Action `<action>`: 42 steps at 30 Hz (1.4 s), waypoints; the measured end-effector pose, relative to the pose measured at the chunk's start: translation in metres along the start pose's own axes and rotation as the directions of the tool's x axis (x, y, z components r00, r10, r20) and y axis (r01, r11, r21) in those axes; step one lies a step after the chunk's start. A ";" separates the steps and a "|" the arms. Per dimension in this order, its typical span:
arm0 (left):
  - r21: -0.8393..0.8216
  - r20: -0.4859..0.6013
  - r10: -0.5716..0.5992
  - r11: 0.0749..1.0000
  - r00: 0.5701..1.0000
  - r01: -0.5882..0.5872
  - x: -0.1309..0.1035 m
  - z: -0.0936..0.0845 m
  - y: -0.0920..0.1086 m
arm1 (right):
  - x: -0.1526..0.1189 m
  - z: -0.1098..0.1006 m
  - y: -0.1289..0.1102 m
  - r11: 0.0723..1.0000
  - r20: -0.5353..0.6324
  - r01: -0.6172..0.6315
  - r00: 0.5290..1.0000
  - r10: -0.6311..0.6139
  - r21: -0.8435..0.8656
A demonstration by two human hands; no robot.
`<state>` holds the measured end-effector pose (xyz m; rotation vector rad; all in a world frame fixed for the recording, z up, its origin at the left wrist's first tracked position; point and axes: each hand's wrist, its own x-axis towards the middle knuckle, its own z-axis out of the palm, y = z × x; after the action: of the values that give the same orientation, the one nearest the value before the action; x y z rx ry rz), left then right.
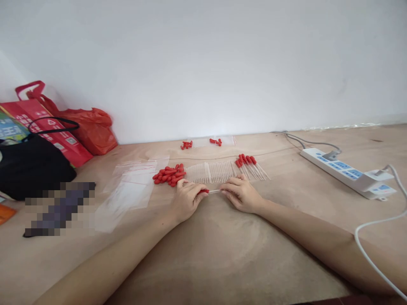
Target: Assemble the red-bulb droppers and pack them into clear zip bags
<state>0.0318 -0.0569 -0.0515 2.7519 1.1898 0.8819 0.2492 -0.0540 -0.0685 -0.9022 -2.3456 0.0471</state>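
My left hand [188,198] is closed on a red rubber bulb [204,191]. Pinched in my right hand [239,193] is a thin clear dropper tube [215,191], whose end meets the bulb between my hands. Just beyond my left hand lies a heap of loose red bulbs [168,174]. A row of clear tubes [210,172] is laid side by side behind both hands. To the right of that row, several droppers [252,166] with red bulbs on their ends lie fanned out on the table.
Clear zip bags [135,186] are spread at left. Farther left are a black bag [34,169], a red carrier bag [92,129] and a pixelated item [60,212]. A power strip [343,171] with cables lies at right. More red bulbs [186,145] sit near the wall.
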 end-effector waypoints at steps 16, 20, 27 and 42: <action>-0.038 -0.051 0.025 0.999 0.998 -0.027 -0.003 0.001 0.006 | 0.002 -0.001 -0.004 0.991 -0.015 0.052 0.998 -0.055 -0.126; -0.012 -0.034 0.030 0.999 0.999 -0.031 -0.004 -0.001 0.008 | 0.003 -0.002 -0.008 0.971 -0.013 0.102 0.994 -0.107 -0.215; -0.009 -0.009 0.089 0.996 0.996 -0.089 -0.005 0.000 0.009 | 0.003 -0.001 -0.014 0.993 -0.009 0.074 0.997 -0.075 -0.093; 0.053 -0.022 0.054 0.997 0.998 -0.053 -0.002 0.001 0.007 | 0.014 0.000 -0.018 0.998 0.116 0.031 0.993 -0.025 -0.052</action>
<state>0.0362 -0.0630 -0.0514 2.8351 1.1646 0.9035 0.2300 -0.0591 -0.0568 -0.9147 -2.4765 0.0251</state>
